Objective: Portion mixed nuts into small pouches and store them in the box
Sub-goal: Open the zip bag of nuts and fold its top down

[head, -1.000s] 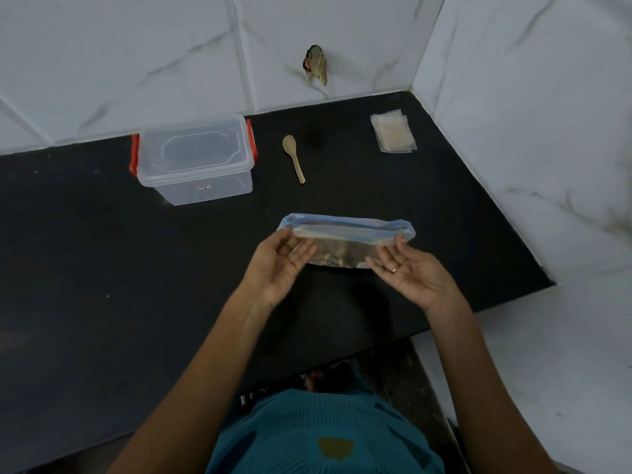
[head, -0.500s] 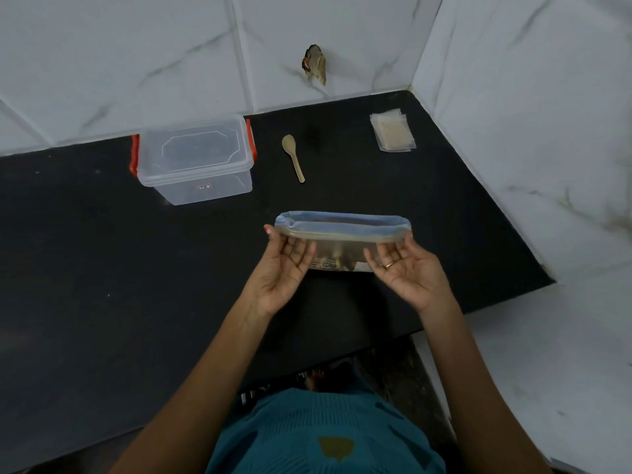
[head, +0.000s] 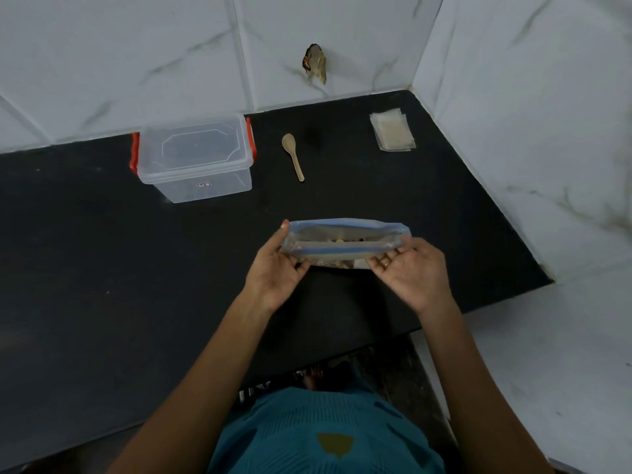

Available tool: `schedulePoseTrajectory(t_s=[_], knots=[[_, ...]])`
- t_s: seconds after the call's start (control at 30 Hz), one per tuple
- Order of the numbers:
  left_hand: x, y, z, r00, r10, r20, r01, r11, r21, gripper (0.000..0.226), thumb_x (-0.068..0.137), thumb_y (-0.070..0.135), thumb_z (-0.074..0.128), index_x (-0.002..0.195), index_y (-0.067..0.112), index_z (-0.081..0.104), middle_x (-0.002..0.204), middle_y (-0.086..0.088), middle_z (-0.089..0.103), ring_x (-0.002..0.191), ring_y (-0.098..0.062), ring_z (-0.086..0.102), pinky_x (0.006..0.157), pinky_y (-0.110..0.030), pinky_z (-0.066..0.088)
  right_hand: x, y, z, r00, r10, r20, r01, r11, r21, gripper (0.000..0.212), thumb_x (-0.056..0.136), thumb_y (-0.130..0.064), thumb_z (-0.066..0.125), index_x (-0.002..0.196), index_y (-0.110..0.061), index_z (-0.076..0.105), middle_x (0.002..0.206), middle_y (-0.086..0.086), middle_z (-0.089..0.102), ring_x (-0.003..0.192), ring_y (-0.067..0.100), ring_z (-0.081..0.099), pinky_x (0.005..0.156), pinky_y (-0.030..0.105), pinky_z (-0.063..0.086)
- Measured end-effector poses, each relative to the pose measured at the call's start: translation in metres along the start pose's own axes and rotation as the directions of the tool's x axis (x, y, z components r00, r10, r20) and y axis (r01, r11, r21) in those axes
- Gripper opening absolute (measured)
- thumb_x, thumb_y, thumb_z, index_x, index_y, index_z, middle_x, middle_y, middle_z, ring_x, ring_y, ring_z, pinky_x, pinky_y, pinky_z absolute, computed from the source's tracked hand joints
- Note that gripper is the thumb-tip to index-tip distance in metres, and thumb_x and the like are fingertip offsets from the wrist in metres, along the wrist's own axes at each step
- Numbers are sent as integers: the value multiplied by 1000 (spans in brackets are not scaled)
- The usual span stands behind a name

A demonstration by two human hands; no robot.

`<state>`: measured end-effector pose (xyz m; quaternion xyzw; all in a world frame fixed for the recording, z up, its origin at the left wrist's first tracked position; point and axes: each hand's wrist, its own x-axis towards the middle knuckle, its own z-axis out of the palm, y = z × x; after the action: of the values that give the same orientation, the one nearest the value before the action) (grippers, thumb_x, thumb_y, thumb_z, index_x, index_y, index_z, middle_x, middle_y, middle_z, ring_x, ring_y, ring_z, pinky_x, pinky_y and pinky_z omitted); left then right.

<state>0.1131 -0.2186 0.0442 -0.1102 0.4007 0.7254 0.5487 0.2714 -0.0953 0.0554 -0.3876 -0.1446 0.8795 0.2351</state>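
The fingers [head: 298, 265] of the left hand [head: 273, 273] curl against the near face of a zip bag [head: 345, 234], with the thumb stretched up along its nine o'clock end to the far corner, so this hand grips that end. At the three o'clock end the fingers [head: 390, 257] of the right hand [head: 412, 277] pinch the near lip, one of them wearing a thin ring [head: 385, 264]. Both palms face up and inward, wrists bent, forearms running down to six o'clock.

The bag is soft, clear, crinkly plastic, long and narrow from above, with a blue zip strip along each lip. The lips stand slightly apart, and pale nuts [head: 339, 239] show in the gap. It stands mouth up at the middle of a matte black counter [head: 102, 268]; whether its base touches the counter cannot be told.

At ten o'clock from the bag, well apart, sits a clear rigid plastic box [head: 195, 159], rectangular, its lid on, with red clips at both ends. At eleven o'clock lies a small pale wooden spoon [head: 293, 155], bowl away from the person. At one o'clock, near the corner, a flat stack of small translucent pouches [head: 392, 130] lies square. Glossy white marble-veined wall tiles [head: 513, 131] rise behind and at three o'clock. A teal ribbed garment [head: 307, 436] fills six o'clock.
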Motion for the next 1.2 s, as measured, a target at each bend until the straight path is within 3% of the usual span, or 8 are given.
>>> schedulePoseTrajectory(t_s=[0.23, 0.4, 0.5, 0.6, 0.73, 0.9, 1.07, 1.2], knots=[[-3, 14, 3, 951, 257, -172, -93, 769, 632, 17, 87, 11, 57, 97, 17, 46, 112, -11, 52, 93, -22, 63, 63, -25, 56, 1, -7, 2, 969, -208, -132, 77, 764, -640, 14, 91, -5, 48, 99, -12, 58, 98, 10, 65, 90, 18, 66, 76, 29, 55], [-5, 19, 0, 805, 587, 87, -208, 142, 968, 28, 84, 15, 62, 110, 13, 51, 118, -5, 41, 92, -12, 52, 67, -17, 47, 1, -16, 2, 875, -422, -237, -33, 436, -899, 9, 87, -18, 58, 83, -10, 59, 88, 11, 65, 80, 18, 67, 72, 29, 56], [-3, 19, 7, 776, 578, 253, -262, -69, 963, 37, 83, 5, 62, 117, 13, 53, 126, -6, 39, 110, -16, 48, 85, -21, 46, 5, -17, 6, 793, -591, -149, 20, 269, -963, 13, 84, -16, 61, 93, -11, 54, 103, 11, 58, 86, 21, 61, 63, 25, 50], [0, 21, 14, 770, 531, 354, -285, -210, 935, 27, 85, 5, 60, 111, 12, 58, 121, -5, 49, 110, -16, 51, 88, -23, 44, 11, -19, 8, 786, -610, -105, 57, 240, -969, 23, 82, -10, 61, 102, -14, 49, 112, 8, 50, 88, 13, 53, 60, 16, 40], [3, 25, 17, 724, 551, 415, -276, -320, 906, 15, 89, 12, 56, 104, 12, 60, 107, -5, 59, 98, -15, 58, 78, -25, 49, 13, -23, 8, 820, -559, -123, 47, 280, -959, 15, 84, -7, 59, 97, -14, 55, 101, 3, 53, 82, 10, 55, 63, 20, 46], [6, 31, 16, 693, 617, 373, -268, -259, 928, 14, 91, 10, 53, 102, 10, 62, 104, -7, 64, 98, -17, 61, 77, -22, 47, 12, -33, 7, 842, -529, -108, 115, 371, -922, 14, 80, 2, 56, 73, -9, 60, 84, 3, 59, 75, 11, 59, 59, 18, 48], [11, 34, 19, 741, 545, 392, -277, -283, 918, 19, 91, 10, 53, 109, 10, 59, 111, -8, 61, 103, -18, 59, 81, -24, 46, 17, -32, 6, 817, -575, 43, 99, 65, -993, 12, 81, -3, 59, 79, -15, 56, 95, 0, 50, 78, 8, 51, 60, 16, 40], [14, 37, 18, 769, 463, 441, -292, -359, 886, 20, 90, 14, 55, 110, 10, 59, 112, -7, 57, 96, -12, 53, 79, -21, 42, 20, -40, 0, 796, -503, 338, 239, -251, -938, 24, 77, -4, 67, 95, -15, 57, 107, -3, 43, 97, 6, 45, 72, 13, 38]])
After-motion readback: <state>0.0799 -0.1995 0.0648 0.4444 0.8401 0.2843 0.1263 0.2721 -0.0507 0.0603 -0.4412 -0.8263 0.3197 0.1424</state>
